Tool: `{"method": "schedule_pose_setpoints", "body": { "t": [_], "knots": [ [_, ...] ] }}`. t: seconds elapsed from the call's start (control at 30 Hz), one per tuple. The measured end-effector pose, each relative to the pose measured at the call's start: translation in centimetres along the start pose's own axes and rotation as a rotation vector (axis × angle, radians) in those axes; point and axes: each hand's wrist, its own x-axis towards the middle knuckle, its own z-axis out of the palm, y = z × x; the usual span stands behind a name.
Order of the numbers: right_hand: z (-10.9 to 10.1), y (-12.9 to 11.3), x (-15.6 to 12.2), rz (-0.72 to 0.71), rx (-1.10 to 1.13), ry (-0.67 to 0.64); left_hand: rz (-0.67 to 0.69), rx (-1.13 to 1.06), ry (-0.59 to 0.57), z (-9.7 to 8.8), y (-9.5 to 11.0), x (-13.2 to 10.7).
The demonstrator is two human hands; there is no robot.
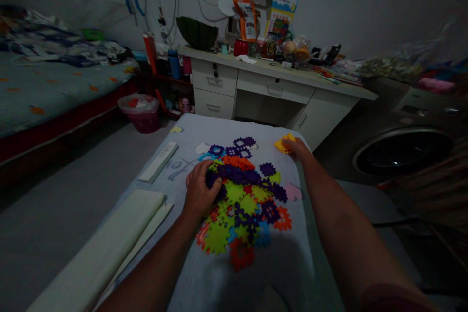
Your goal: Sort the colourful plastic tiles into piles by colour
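A heap of flat, toothed plastic building pieces (244, 200) in purple, lime, orange and blue lies on a pale blue cloth-covered table (204, 273). My left hand (200, 190) rests on the left side of the heap, fingers curled round a dark purple piece (215, 180). My right hand (298, 148) reaches to the far right edge of the table, its fingers closed on a yellow toothed piece (283, 144) that lies apart from the heap.
A white flat box (159, 162) and a long pale folded sheet (106, 248) lie on the table's left. Beyond stand a cluttered white desk (270, 90), a bed (44, 92) at left, a red bin (142, 113), and a washing machine (405, 148) at right.
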Motion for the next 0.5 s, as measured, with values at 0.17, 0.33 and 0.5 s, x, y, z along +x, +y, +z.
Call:
{"method": "schedule_pose_setpoints", "body": {
  "t": [0.17, 0.33, 0.5],
  "knots": [
    [0.2, -1.2, -2.2, -0.032, -0.105, -0.130, 0.008, 0.029, -0.074, 0.5, -0.4, 0.1],
    [0.7, -2.3, -6.1, -0.196, -0.079, -0.301, -0.002, 0.055, -0.103, 0.7, -0.6, 0.1],
    [1.2, -5.3, -11.2, -0.304, 0.012, -0.528, -0.004, 0.022, -0.114, 0.6, -0.6, 0.1]
  ]
}}
